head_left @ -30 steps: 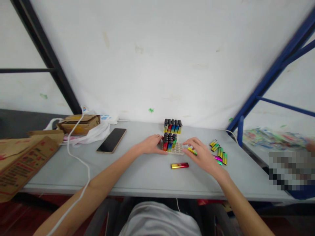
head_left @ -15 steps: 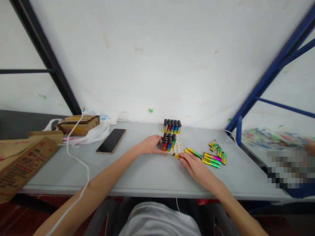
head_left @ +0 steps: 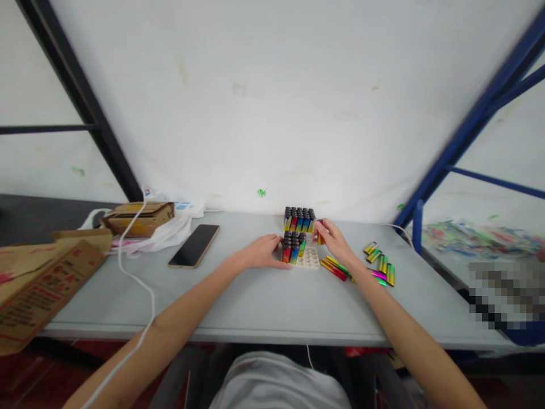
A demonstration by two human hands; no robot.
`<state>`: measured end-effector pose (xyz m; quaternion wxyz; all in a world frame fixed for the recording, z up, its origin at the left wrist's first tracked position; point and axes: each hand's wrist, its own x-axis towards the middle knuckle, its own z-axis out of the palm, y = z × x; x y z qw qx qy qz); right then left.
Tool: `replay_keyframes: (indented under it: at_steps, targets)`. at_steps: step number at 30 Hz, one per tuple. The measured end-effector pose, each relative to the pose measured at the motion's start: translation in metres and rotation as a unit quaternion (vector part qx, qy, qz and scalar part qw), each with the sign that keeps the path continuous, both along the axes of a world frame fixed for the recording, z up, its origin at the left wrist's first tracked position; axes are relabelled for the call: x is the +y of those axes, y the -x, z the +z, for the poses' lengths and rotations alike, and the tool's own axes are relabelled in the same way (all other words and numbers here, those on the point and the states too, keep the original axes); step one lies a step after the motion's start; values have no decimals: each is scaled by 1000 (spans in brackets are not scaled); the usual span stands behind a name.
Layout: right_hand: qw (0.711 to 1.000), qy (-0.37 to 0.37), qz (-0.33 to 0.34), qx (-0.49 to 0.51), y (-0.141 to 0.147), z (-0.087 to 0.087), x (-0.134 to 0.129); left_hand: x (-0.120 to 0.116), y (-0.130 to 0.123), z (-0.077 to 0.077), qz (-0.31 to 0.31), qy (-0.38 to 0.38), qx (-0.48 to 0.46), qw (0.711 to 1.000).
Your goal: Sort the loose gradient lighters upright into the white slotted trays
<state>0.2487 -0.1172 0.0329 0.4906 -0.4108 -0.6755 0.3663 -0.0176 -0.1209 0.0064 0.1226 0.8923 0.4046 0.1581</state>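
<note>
A white tray (head_left: 311, 259) with rows of holes lies on the table, its left part filled with upright lighters (head_left: 291, 247) in red, blue, green and yellow with black tops. My left hand (head_left: 264, 251) is curved around the tray's left end, thumb at the front corner and fingertips at the back. Above the tray's back right, my right hand (head_left: 333, 240) pinches one lighter (head_left: 320, 233), red and yellow, held upright. Behind stands a second full block of lighters (head_left: 300, 219). Loose shiny metallic lighters (head_left: 334, 268) lie to the right, partly hidden by my right forearm.
A phone (head_left: 195, 246) lies left of my left hand. Cardboard boxes (head_left: 138, 219) and a white plastic bag (head_left: 179, 230) sit at the far left. A white cable (head_left: 147, 287) hangs across my left arm. At right is a blue metal frame (head_left: 451, 150), with a blurred coloured heap beyond.
My right hand has moved from the tray's front right corner up and back, bringing a lighter upright. The loose lighters beside the tray are more exposed. My left hand has stayed in place.
</note>
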Motion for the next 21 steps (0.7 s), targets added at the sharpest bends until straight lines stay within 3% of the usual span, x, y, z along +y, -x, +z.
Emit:
replay_keyframes:
  at_steps: [3,7,12,15,21]
  targets:
    - [998,21,41,35,-1,-10,0,1,0,-1,-1,-4,0,1000]
    - [993,52,21,99,-3,-14,0,2,1,-3,-2,-1,-8,1000]
    - [977,156,25,145,3,-17,-2,2,2,-4,1,0,-13,1000]
    - [966,211,3,148,9,-21,-4,2,2,-3,-1,6,-16,1000]
    - [962,226,-59,141,20,-24,-6,0,1,0,5,8,-10,1000]
